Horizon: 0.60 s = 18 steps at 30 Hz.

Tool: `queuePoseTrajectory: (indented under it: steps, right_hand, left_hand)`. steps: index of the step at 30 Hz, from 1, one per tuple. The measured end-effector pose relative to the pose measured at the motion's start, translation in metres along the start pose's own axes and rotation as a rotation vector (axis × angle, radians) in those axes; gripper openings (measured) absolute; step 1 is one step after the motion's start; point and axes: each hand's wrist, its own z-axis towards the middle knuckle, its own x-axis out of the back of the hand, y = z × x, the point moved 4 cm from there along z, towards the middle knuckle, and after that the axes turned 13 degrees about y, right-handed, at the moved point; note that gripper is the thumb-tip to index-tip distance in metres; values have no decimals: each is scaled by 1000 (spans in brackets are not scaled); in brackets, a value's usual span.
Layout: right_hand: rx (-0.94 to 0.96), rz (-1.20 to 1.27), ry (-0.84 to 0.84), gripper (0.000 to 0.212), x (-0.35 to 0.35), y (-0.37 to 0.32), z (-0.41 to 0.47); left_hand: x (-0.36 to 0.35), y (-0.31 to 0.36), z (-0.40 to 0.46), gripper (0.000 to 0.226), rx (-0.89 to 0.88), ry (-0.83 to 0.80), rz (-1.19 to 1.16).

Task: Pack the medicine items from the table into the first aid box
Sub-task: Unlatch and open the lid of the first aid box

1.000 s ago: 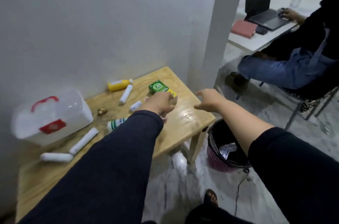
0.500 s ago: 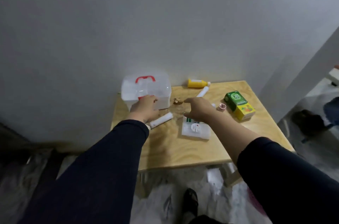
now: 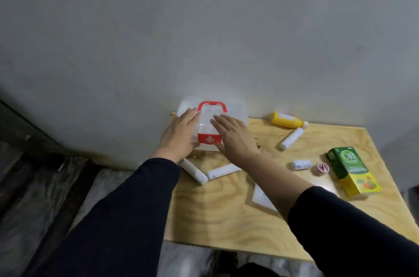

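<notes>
Left hand and right hand: each grip spread flat, palms on the lid of the first aid box, which is shut at the counter's far left edge against the wall. Risk: a hard tug at the red latch could slide the light box off the left edge. Surrounding: two white rolls just near of it, yellow bottle and green carton to the right, unpacked; nothing obstructs the lid.

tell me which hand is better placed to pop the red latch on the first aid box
Right, probably. The right hand lies flat on the first aid box lid with its thumb beside the red latch. The left hand rests on the box's left side, suited to steadying it.
</notes>
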Motion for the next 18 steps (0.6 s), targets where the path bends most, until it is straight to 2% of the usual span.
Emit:
queuePoseTrajectory:
  steps: [6,14,18]
  right_hand:
    - [6,-117,123,73,-24,0,-6]
    - [-37,-238,185,67,-38,-5,3]
    - [-5,-261,147,71,-37,-8,-2]
  left_hand:
    - [-13,-9,4,78,-72,132,35]
    - [-18,-20,10,80,-166,139,30]
    - [-19,-24,14,80,-202,137,61]
